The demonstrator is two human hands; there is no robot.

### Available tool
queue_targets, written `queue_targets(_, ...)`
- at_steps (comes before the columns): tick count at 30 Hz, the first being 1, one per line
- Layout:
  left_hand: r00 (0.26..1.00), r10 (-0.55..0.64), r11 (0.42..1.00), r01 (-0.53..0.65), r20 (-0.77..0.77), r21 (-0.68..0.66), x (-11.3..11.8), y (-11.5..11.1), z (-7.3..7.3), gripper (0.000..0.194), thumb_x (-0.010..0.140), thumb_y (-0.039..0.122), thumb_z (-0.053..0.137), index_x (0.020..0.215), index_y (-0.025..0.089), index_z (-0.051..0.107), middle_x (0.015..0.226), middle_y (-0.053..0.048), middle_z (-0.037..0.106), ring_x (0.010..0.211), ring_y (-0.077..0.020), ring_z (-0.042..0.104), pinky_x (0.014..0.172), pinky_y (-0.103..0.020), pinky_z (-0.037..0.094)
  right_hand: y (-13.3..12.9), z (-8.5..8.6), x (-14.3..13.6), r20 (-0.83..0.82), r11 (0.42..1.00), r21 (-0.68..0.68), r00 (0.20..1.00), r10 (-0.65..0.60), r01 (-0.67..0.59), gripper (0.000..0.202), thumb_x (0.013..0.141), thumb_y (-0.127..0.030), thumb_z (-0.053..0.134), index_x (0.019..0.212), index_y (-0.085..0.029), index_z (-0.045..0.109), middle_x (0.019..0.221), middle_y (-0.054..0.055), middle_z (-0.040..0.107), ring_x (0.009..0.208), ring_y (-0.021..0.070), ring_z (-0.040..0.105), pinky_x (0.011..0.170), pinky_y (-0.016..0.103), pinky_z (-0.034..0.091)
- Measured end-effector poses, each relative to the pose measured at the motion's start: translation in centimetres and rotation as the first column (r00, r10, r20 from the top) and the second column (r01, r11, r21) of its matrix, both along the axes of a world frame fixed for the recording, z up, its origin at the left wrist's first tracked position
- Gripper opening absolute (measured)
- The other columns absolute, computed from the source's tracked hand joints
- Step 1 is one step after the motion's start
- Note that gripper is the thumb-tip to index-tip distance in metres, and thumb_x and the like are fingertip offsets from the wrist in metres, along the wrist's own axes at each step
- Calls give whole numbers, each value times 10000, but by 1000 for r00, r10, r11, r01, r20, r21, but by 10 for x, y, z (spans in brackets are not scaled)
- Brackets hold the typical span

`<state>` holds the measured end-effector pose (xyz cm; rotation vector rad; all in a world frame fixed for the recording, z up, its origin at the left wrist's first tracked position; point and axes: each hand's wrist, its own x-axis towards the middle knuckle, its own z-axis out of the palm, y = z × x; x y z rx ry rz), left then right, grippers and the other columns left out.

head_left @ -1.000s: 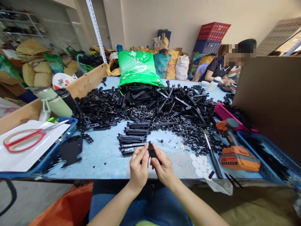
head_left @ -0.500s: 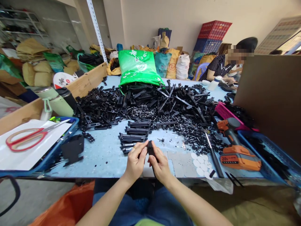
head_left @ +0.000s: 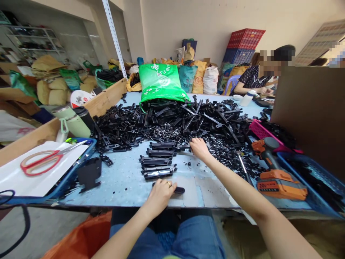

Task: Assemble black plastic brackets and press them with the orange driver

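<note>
My left hand (head_left: 161, 196) is low at the table's front edge, its fingers closed over a long black plastic bar (head_left: 179, 190) that lies nearly flat. The bar's rounded right end sticks out past the fingers. Farther forward, my right hand (head_left: 199, 148) has its fingers curled down on the right end of another black plastic bar (head_left: 183, 146), at the edge of the pile; its fingertips are partly hidden. Several assembled black bars (head_left: 157, 161) lie in a column between the hands, on the left. A small pin with a black head (head_left: 187, 163) lies below my right hand.
A heap of black parts (head_left: 115, 126) and loose pins (head_left: 172, 133) spreads across the blue table, under a green bag (head_left: 161, 84). An orange cordless drill (head_left: 280, 183) and blue basket (head_left: 320, 180) stand right. Scissors (head_left: 43, 162) lie left. A co-worker (head_left: 250, 79) sits far right.
My hands were together on a black part at the table's front. Now they are apart: the left has lowered a bar to the table, the right has reached forward to another. The view has shifted slightly.
</note>
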<state>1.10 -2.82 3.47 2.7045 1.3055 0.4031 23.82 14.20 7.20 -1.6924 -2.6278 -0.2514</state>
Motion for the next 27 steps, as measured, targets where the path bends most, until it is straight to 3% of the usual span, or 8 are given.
queue_targets(3, 994, 113, 994, -113, -10, -10, -7, 9, -6, 281, 854, 160, 452, 1124, 173, 530, 939, -94, 601, 880, -229, 547, 734, -362, 443, -47, 3, 7, 19, 995, -77, 998, 67, -66, 201, 910, -309, 412, 967, -162, 536, 889, 100, 611, 759, 203, 574, 656, 287, 378)
queue_targets(6, 996, 77, 991, -71, 54, -113, -11, 12, -7, 326, 872, 184, 409, 1190, 189, 481, 1056, -92, 572, 978, -222, 519, 816, -355, 427, -107, -1, 14, -56, 918, -268, 956, 288, -292, 349, 905, -507, 354, 980, -194, 487, 760, 32, 601, 589, 162, 544, 521, 258, 317)
queue_targets(8, 996, 51, 981, -35, 80, -189, -9, 14, -3, 350, 883, 178, 359, 1219, 185, 454, 1109, -95, 553, 1030, -215, 499, 870, -354, 405, -137, -6, 13, -116, 845, -325, 905, 410, -424, 356, 919, -505, 312, 961, -193, 477, 812, 41, 599, 627, 162, 555, 530, 261, 309)
queue_targets(10, 996, 46, 967, -26, 74, -255, -3, 15, 1, 338, 894, 240, 350, 1210, 182, 456, 1117, -98, 549, 1043, -224, 493, 886, -367, 393, -153, -13, 8, -111, 833, -330, 895, 433, -444, 325, 937, -458, 299, 944, -190, 482, 857, 50, 590, 658, 160, 560, 548, 263, 309)
queue_targets(12, 997, 57, 954, -36, 60, -296, 3, 15, 6, 389, 862, 416, 426, 1175, 189, 468, 1094, -95, 551, 1021, -249, 500, 861, -388, 402, -158, -18, 2, -80, 855, -332, 916, 394, -397, 312, 940, -442, 306, 939, -191, 490, 853, 47, 581, 650, 154, 555, 549, 261, 305)
queue_targets(15, 994, 92, 955, -73, 53, -288, 8, 11, 10, 620, 675, 601, 593, 1115, 185, 461, 1044, -91, 554, 953, -281, 520, 796, -397, 422, -159, -17, -5, -48, 894, -301, 942, 334, -332, 308, 934, -452, 317, 941, -199, 492, 857, 42, 568, 670, 157, 554, 567, 262, 311)
queue_targets(22, 989, 92, 970, -63, 112, -235, 3, 4, 3, 394, 722, 385, 603, 1019, 194, 427, 971, -66, 565, 893, -244, 556, 740, -339, 435, -168, 2, -16, 11, 932, -199, 951, 310, -301, 208, 931, -379, 361, 956, -212, 484, 870, 51, 557, 753, 197, 542, 620, 293, 318)
queue_targets(27, 989, 55, 969, -20, 136, -246, -1, 3, -1, 361, 737, 404, 595, 988, 194, 444, 904, -45, 583, 824, -227, 582, 702, -326, 437, -165, 9, -19, 2, 914, -210, 935, 355, -347, 210, 928, -387, 372, 937, -209, 483, 856, 50, 555, 739, 188, 532, 616, 287, 305)
